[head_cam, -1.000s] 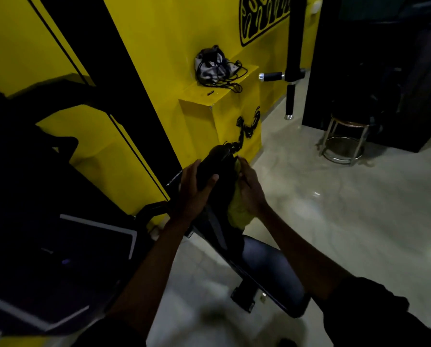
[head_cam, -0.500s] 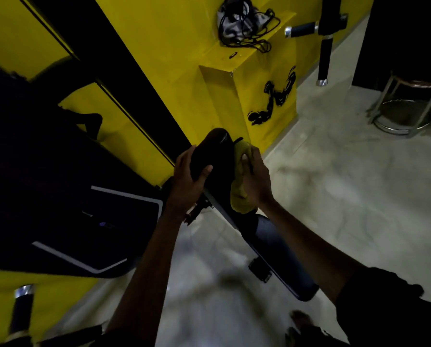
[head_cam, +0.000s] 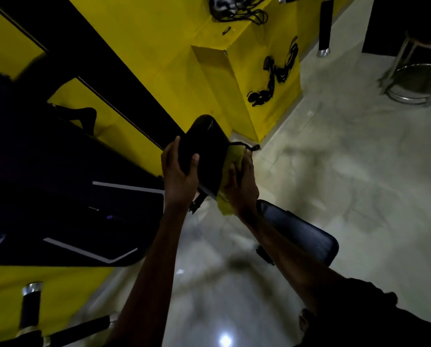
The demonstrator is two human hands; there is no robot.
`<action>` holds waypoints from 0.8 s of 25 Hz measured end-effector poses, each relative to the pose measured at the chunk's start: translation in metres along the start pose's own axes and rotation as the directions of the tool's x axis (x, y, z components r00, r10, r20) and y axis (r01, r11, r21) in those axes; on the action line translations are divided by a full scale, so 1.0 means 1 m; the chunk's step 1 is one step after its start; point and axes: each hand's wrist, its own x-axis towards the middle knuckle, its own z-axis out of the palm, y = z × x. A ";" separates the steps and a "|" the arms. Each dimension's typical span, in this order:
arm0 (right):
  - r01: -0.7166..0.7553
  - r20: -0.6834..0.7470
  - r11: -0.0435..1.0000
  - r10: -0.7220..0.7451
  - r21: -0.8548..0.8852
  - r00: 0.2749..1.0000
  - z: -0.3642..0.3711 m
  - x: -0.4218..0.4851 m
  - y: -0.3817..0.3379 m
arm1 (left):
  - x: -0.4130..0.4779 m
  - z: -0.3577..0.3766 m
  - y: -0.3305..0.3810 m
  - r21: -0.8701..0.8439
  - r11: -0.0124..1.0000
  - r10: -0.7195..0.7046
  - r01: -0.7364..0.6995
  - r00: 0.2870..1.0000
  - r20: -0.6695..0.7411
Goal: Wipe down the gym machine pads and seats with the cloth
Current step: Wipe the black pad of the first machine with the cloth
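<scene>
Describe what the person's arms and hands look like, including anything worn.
The left hand and right hand are bare: no gloves, no ring or watch visible in the dim light. The left forearm and right forearm are uncovered. A dark sleeve covers the right upper arm; the left arm leaves the picture before any sleeve shows.

The pad [head_cam: 204,144] is black upholstery, smooth with a dull, vinyl-like sheen. The seat [head_cam: 299,231] has the same black cover and looks glossier where light catches it. The cloth [head_cam: 230,159] is soft yellow fabric, matt and creased. The floor [head_cam: 347,184] is pale polished stone or tile, glossy and reflective. The stool [head_cam: 407,98] is shiny chromed metal. The wall [head_cam: 159,33] is matt yellow paint.
</scene>
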 end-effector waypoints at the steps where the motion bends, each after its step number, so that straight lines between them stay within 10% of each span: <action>1: 0.071 -0.006 0.997 -0.071 -0.015 0.997 0.000 -0.002 -0.011 | -0.003 0.004 0.002 -0.006 1.000 0.007 -0.008 0.999 -0.039; 13: -0.135 0.071 0.991 0.133 0.025 0.989 -0.011 0.017 0.064 | -0.060 0.080 -0.056 -0.086 0.906 -0.390 0.413 0.898 0.203; 17: -0.014 0.100 1.000 0.012 0.016 0.995 -0.013 0.018 0.094 | -0.061 0.098 -0.058 -0.099 0.890 -0.436 0.445 0.894 0.103; 20: -0.183 0.144 0.983 0.183 -0.016 0.973 -0.019 0.029 0.135 | -0.063 0.113 -0.068 -0.136 0.913 -0.389 0.385 0.921 -0.003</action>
